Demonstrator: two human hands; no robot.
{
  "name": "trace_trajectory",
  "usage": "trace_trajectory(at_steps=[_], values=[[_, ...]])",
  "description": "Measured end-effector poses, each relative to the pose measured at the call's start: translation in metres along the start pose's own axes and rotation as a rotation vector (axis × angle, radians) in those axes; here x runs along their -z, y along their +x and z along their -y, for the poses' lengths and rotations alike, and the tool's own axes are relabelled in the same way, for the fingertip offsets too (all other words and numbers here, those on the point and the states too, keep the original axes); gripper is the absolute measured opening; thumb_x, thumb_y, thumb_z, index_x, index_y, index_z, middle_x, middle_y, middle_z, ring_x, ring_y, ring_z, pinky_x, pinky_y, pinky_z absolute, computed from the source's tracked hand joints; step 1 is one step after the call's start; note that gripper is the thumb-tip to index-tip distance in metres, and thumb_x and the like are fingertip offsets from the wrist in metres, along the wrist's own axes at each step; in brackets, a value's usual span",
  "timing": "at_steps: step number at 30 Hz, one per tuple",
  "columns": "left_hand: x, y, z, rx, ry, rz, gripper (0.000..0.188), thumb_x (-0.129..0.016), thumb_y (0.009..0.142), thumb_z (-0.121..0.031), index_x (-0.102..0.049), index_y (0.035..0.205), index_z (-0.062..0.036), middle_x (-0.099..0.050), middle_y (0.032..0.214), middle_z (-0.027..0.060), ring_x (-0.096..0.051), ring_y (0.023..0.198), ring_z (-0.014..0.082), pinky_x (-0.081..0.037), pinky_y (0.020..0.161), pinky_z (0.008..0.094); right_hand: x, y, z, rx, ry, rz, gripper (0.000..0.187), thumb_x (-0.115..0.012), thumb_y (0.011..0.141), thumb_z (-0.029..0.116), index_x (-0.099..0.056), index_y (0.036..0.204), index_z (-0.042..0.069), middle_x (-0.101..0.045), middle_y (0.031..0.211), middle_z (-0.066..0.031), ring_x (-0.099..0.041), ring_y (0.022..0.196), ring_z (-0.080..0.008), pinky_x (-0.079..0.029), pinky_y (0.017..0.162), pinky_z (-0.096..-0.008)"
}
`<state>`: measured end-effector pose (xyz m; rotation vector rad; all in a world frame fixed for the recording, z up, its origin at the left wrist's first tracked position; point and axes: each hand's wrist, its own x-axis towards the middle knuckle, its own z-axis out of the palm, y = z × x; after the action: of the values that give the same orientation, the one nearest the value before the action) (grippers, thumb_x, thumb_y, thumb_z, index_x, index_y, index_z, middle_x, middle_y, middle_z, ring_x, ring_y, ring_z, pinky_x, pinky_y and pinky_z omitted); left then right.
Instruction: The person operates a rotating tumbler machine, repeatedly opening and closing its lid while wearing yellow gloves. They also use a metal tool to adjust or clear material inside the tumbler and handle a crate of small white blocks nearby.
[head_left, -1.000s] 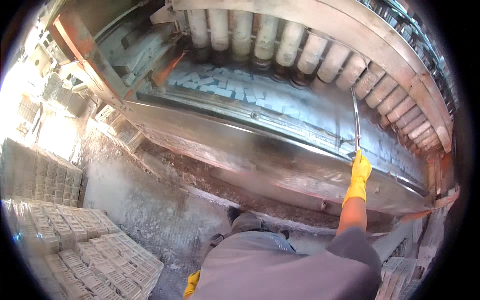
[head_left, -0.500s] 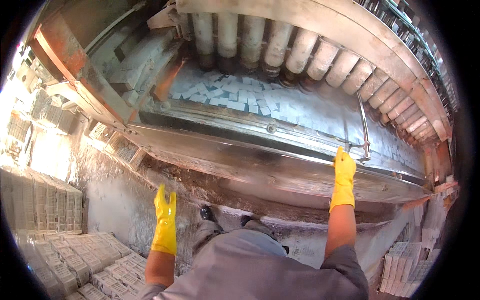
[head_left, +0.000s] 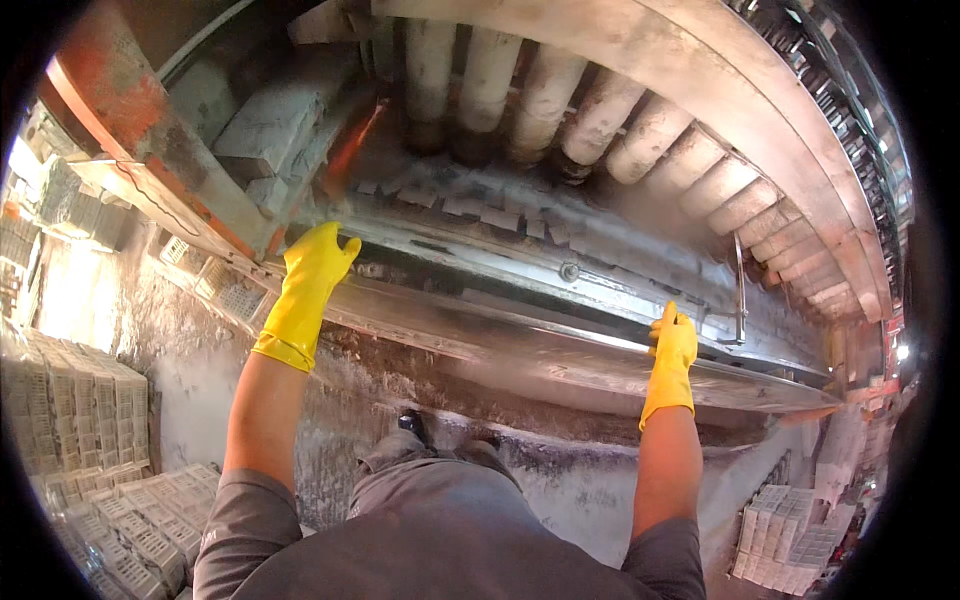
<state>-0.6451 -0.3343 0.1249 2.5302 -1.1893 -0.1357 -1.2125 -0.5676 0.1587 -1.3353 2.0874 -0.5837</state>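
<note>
Both my hands wear yellow rubber gloves at the front of a long metal machine trough. My left hand [head_left: 312, 268] is at the left end of the front rail [head_left: 480, 255], its thumb spread away from its fingers. Whether it touches the metal there is unclear. Farther right, my right hand [head_left: 674, 348] has its fingers curled at the upper edge of the long metal front panel [head_left: 520, 350]. Behind the rail, pale flat rectangular pieces [head_left: 485, 210] lie in the trough, dim and partly blurred.
Thick pale rollers [head_left: 545, 95] line the back beneath a curved beam [head_left: 690, 60]. An orange-stained frame post [head_left: 150, 120] rises at left. Stacked white plastic crates [head_left: 85, 400] stand at lower left, with more crates [head_left: 780, 540] at lower right. A thin metal bar [head_left: 741, 290] stands near the right hand.
My left hand has risen from beside my body to the trough's left end. The right hand has dropped slightly lower in the picture. The pale pieces now look darker, and the view has shifted.
</note>
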Motion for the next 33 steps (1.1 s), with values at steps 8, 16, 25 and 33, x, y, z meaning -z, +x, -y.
trace_trajectory(at_steps=[8, 16, 25, 33], values=[[0.014, 0.021, -0.021, 0.037, 0.088, 0.187, 0.066, -0.074, 0.090, -0.050, -0.063, 0.141, -0.0100, -0.068, 0.137, 0.0179, -0.065, 0.125, 0.0358, -0.052, 0.104, 0.0459, 0.002, 0.024, 0.000, 0.000, -0.089, -0.044, 0.047, -0.056, 0.105, 0.049, -0.066, 0.105, 0.003, -0.073, 0.087, -0.0075, -0.069, 0.073, -0.0196, -0.060, 0.054, -0.0384], [0.010, 0.026, -0.022, -0.008, 0.054, 0.158, 0.064, -0.073, 0.091, -0.047, -0.062, 0.141, -0.0076, -0.067, 0.137, 0.0201, -0.063, 0.128, 0.0370, -0.050, 0.107, 0.0472, 0.007, 0.033, 0.002, 0.049, -0.139, -0.083, 0.049, -0.059, 0.104, 0.048, -0.068, 0.119, 0.003, -0.075, 0.094, -0.0122, -0.072, 0.071, -0.0271, -0.064, 0.051, -0.0416], [0.009, 0.031, -0.020, 0.010, 0.097, 0.174, 0.066, -0.073, 0.090, -0.051, -0.062, 0.142, -0.0104, -0.067, 0.138, 0.0185, -0.063, 0.127, 0.0379, -0.050, 0.106, 0.0477, 0.009, 0.045, 0.003, 0.044, -0.316, -0.067, 0.043, -0.063, 0.102, 0.043, -0.069, 0.119, 0.004, -0.074, 0.097, -0.0104, -0.070, 0.078, -0.0239, -0.062, 0.054, -0.0379], [0.025, 0.047, -0.034, 0.051, 0.119, 0.216, 0.058, -0.073, 0.090, -0.049, -0.067, 0.130, -0.0060, -0.069, 0.132, 0.0202, -0.065, 0.125, 0.0370, -0.052, 0.104, 0.0485, 0.010, 0.036, 0.038, 0.098, -0.424, -0.075, 0.054, -0.060, 0.102, 0.048, -0.069, 0.121, -0.002, -0.076, 0.111, -0.0198, -0.077, 0.074, -0.0321, -0.063, 0.055, -0.0395]])
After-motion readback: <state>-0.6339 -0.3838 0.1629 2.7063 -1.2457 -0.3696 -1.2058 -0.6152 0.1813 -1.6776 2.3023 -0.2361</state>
